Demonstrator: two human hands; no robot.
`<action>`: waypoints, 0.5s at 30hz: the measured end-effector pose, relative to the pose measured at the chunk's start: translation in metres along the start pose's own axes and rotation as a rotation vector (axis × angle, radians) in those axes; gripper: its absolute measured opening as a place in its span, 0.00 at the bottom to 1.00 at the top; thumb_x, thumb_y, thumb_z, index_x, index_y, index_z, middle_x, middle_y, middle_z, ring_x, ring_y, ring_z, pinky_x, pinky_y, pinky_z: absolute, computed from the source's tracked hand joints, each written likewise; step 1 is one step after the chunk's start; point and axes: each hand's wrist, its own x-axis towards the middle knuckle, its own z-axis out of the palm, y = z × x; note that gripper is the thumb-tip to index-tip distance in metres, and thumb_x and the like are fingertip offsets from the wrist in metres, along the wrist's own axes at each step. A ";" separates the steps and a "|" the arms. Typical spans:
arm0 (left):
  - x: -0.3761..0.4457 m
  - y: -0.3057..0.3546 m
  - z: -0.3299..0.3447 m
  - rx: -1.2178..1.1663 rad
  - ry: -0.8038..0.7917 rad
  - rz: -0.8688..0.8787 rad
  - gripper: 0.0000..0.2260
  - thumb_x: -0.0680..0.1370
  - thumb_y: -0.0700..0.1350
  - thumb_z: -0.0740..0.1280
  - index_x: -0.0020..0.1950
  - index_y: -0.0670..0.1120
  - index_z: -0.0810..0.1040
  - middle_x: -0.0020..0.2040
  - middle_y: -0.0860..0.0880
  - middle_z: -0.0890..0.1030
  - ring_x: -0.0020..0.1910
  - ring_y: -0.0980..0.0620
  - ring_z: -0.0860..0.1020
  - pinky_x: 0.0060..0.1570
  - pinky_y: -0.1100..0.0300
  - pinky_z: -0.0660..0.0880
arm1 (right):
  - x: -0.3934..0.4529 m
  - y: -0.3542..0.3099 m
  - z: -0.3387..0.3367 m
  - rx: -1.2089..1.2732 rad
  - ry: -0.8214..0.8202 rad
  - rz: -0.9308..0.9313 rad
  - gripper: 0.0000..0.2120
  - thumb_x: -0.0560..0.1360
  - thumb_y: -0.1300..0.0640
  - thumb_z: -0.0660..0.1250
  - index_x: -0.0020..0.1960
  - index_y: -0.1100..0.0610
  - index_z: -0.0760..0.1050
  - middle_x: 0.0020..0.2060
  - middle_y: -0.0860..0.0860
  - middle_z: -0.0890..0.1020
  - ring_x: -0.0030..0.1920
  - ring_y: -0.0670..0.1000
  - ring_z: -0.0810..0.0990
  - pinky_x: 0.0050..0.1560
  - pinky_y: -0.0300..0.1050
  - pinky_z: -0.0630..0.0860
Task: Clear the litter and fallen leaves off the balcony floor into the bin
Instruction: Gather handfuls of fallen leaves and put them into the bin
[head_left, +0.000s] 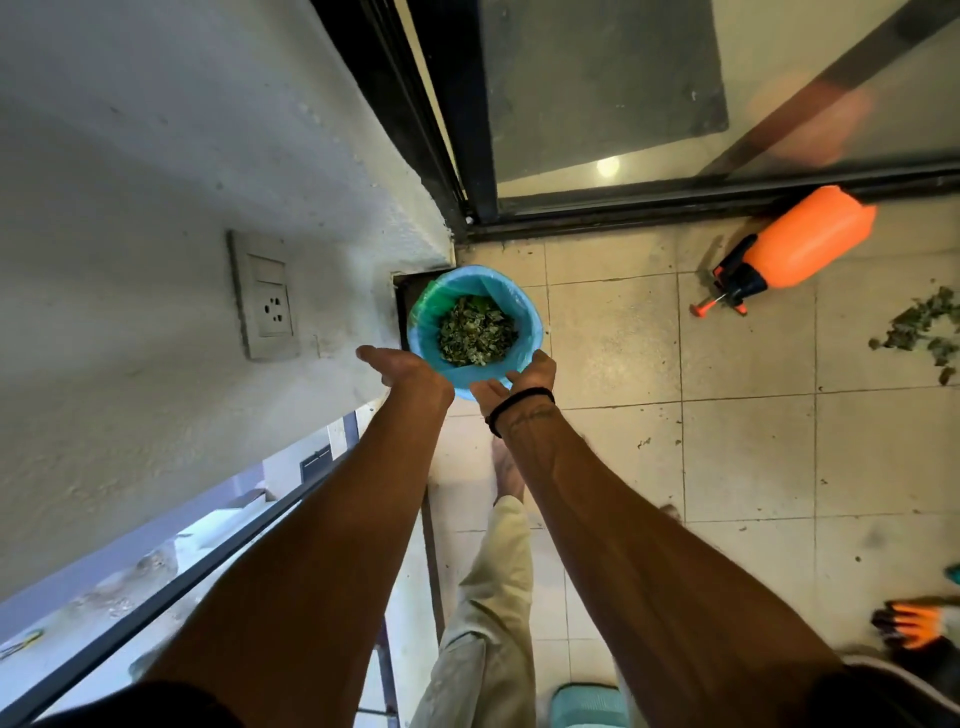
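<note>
Both hands empty, fingers loose: left hand (402, 366) and right hand (524, 379) over near rim of bin (527, 332) (wedged in wall corner). Leaves (922, 325) on floor (748, 452) at right, beside sprayer (795, 247).

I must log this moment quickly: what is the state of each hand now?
Left hand: open, fingers straight, holding nothing, beside the bin.
Right hand: open, palm up, holding nothing, at the bin's near rim.

No readable text, labels, brands or numbers anywhere in view.
</note>
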 end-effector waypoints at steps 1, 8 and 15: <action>-0.009 -0.003 -0.002 0.015 -0.062 -0.011 0.40 0.78 0.74 0.46 0.84 0.52 0.54 0.82 0.48 0.59 0.80 0.41 0.60 0.78 0.41 0.58 | -0.002 -0.004 -0.007 -0.015 -0.001 0.015 0.21 0.83 0.45 0.57 0.68 0.58 0.71 0.61 0.58 0.74 0.61 0.60 0.75 0.60 0.57 0.74; -0.084 -0.062 -0.008 0.844 -0.369 0.205 0.18 0.84 0.61 0.57 0.55 0.48 0.77 0.48 0.47 0.83 0.44 0.50 0.79 0.46 0.56 0.73 | -0.036 -0.079 -0.075 -0.011 -0.032 0.035 0.26 0.82 0.40 0.58 0.67 0.62 0.71 0.69 0.63 0.72 0.70 0.63 0.73 0.67 0.60 0.73; -0.169 -0.183 0.046 1.231 -0.437 0.245 0.16 0.86 0.55 0.57 0.56 0.45 0.77 0.48 0.43 0.82 0.36 0.51 0.76 0.33 0.62 0.71 | -0.079 -0.207 -0.192 0.125 -0.024 -0.015 0.22 0.81 0.40 0.61 0.54 0.61 0.74 0.58 0.62 0.77 0.51 0.60 0.79 0.56 0.57 0.78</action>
